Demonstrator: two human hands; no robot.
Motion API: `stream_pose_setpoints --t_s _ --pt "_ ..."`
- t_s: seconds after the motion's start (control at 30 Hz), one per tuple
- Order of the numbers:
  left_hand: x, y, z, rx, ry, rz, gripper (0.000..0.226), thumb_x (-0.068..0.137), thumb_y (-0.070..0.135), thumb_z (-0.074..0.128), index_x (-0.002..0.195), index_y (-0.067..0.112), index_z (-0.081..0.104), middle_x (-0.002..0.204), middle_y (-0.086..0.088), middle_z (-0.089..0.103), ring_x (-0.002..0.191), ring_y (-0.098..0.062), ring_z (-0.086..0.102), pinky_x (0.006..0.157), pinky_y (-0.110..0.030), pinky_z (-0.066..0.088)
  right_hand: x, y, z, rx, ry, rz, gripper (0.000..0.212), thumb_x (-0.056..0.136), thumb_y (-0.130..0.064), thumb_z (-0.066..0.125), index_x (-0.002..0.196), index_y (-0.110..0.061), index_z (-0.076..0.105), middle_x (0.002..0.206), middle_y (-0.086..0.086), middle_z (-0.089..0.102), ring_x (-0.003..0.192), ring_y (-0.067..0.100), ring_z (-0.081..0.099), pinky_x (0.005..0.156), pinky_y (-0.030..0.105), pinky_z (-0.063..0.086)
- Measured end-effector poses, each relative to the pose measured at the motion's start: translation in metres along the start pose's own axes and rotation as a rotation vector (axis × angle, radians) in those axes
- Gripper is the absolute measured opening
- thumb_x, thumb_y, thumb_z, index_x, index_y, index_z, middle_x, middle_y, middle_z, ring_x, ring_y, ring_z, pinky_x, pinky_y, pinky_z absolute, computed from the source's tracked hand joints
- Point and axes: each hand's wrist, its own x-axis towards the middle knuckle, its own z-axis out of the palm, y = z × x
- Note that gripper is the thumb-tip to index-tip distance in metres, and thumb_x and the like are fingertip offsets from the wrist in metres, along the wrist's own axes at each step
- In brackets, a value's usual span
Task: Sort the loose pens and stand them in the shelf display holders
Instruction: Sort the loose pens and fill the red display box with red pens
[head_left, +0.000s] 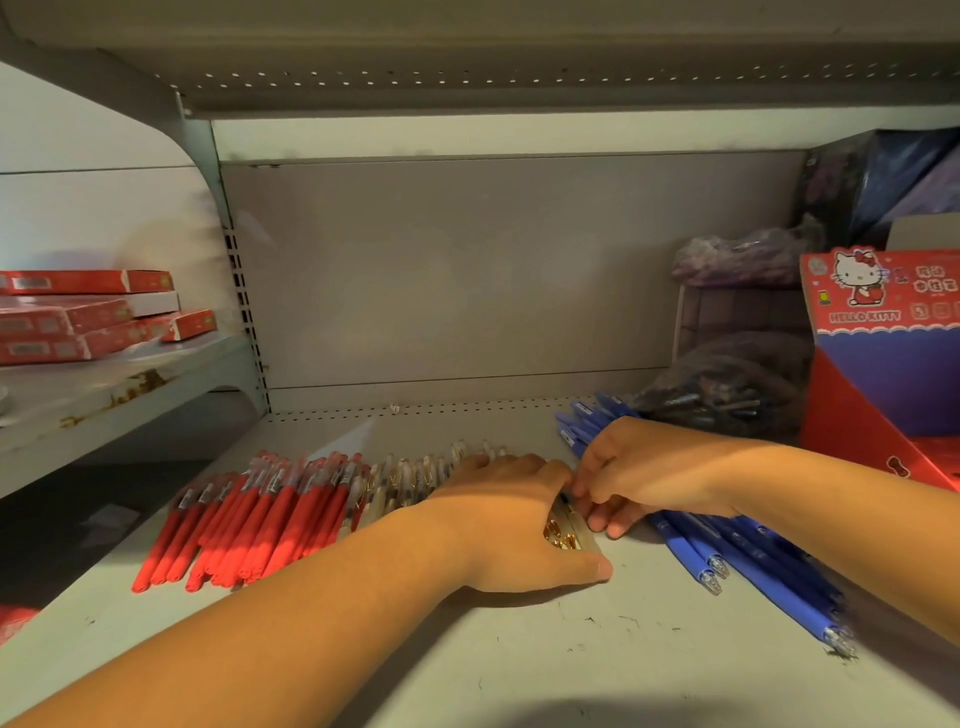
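Note:
Three groups of loose pens lie flat on the grey shelf (519, 649): red pens (249, 519) at the left, cream pens with gold clips (410, 478) in the middle, blue pens (753, 556) at the right. My left hand (514, 519) lies over the right end of the cream group, thumb stretched along the shelf, with gold clips showing under the palm. My right hand (644, 473) sits between the cream and blue pens, its fingertips pinching a cream pen against my left hand. A red Hello Kitty display box (883, 364) stands at the far right.
Red flat boxes (88, 317) are stacked on the neighbouring shelf at the left. Behind the blue pens sit a dark plastic bag of pens (727, 384) and a purple bag on a box (737, 260). The shelf's back panel is bare.

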Motion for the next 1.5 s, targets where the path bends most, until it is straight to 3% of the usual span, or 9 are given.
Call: stream_pose_setpoints --t_s 0.17,0.37,0.5,0.73,0.87,0.97,1.27,1.37,1.5 --pt "0.004 0.007 -0.001 0.096 0.028 0.055 0.068 0.076 0.082 0.052 0.119 0.029 0.051 0.107 0.011 0.053 0.093 -0.014 0.045 0.094 -0.036 0.033 -0.001 0.001 -0.007 0.02 -0.03 -0.027 0.014 0.09 0.004 0.059 0.092 -0.004 0.071 0.087 0.009 0.076 0.082 0.017 0.075 0.076 0.024 0.059" --pt "0.008 0.007 -0.002 0.038 0.012 0.061 0.051 0.082 0.072 0.055 0.11 0.03 0.046 0.088 0.014 0.046 0.088 -0.017 0.044 0.08 -0.031 0.027 -0.002 0.011 -0.018 0.385 -0.181 -0.055 0.031 0.089 0.016 0.055 0.102 -0.01 0.046 0.107 0.029 0.069 0.099 0.031 0.072 0.085 0.035 0.059" --pt "0.012 0.006 -0.004 0.13 -0.003 0.149 0.042 0.088 0.067 0.047 0.107 0.03 0.053 0.102 0.009 0.054 0.098 -0.018 0.048 0.101 -0.037 0.031 0.002 0.01 -0.031 0.177 -0.078 -0.067 0.015 0.092 0.007 0.052 0.097 -0.007 0.049 0.095 0.02 0.074 0.088 0.029 0.074 0.072 0.032 0.061" --pt "0.01 -0.002 -0.004 0.053 -0.076 0.158 0.043 0.094 0.066 0.037 0.093 0.024 0.043 0.086 0.005 0.054 0.081 -0.016 0.049 0.102 -0.035 0.029 0.005 0.014 -0.068 -0.373 0.338 -0.087 0.009 0.088 -0.018 0.064 0.084 -0.01 0.062 0.069 -0.002 0.069 0.062 0.012 0.064 0.052 0.023 0.049" --pt "0.01 -0.008 -0.008 0.053 -0.132 0.148 0.042 0.096 0.065 0.034 0.115 0.032 0.051 0.112 0.009 0.059 0.113 -0.014 0.051 0.117 -0.038 0.016 -0.002 0.019 -0.064 -0.648 0.188 0.093 0.046 0.078 -0.058 0.068 0.059 -0.02 0.052 0.048 -0.009 0.05 0.052 0.014 0.049 0.057 0.026 0.038" --pt "0.01 -0.01 -0.008 0.087 -0.15 0.157 0.043 0.1 0.059 0.028 0.118 0.033 0.057 0.135 0.011 0.055 0.145 -0.011 0.026 0.121 -0.043 0.005 -0.002 0.023 -0.049 -0.654 0.153 0.12 0.049 0.07 -0.072 0.067 0.069 -0.023 0.059 0.062 -0.008 0.061 0.062 0.013 0.059 0.06 0.026 0.045" --pt "0.005 -0.014 -0.006 0.074 -0.158 0.118 0.051 0.1 0.06 0.03 0.134 0.03 0.052 0.16 0.012 0.027 0.15 -0.01 0.009 0.121 -0.043 0.007 0.009 0.03 -0.041 -0.533 0.218 0.121 0.036 0.086 -0.046 0.066 0.075 -0.013 0.059 0.057 -0.001 0.058 0.049 0.014 0.055 0.042 0.02 0.044" --pt "0.004 -0.014 -0.007 0.077 -0.145 0.125 0.055 0.095 0.067 0.036 0.129 0.028 0.053 0.146 0.007 0.045 0.144 -0.015 0.024 0.118 -0.046 0.021 0.012 0.035 -0.045 -0.465 0.253 0.118 0.02 0.091 -0.02 0.057 0.092 -0.001 0.059 0.073 0.013 0.061 0.059 0.025 0.055 0.04 0.022 0.043" --pt "0.004 -0.011 -0.006 0.102 -0.106 0.14 0.047 0.094 0.061 0.045 0.125 0.028 0.054 0.124 0.005 0.053 0.115 -0.019 0.045 0.102 -0.043 0.04 0.011 0.039 -0.048 -0.473 0.317 0.101 0.014 0.082 -0.016 0.065 0.083 -0.01 0.053 0.068 0.012 0.055 0.055 0.021 0.05 0.045 0.025 0.037"
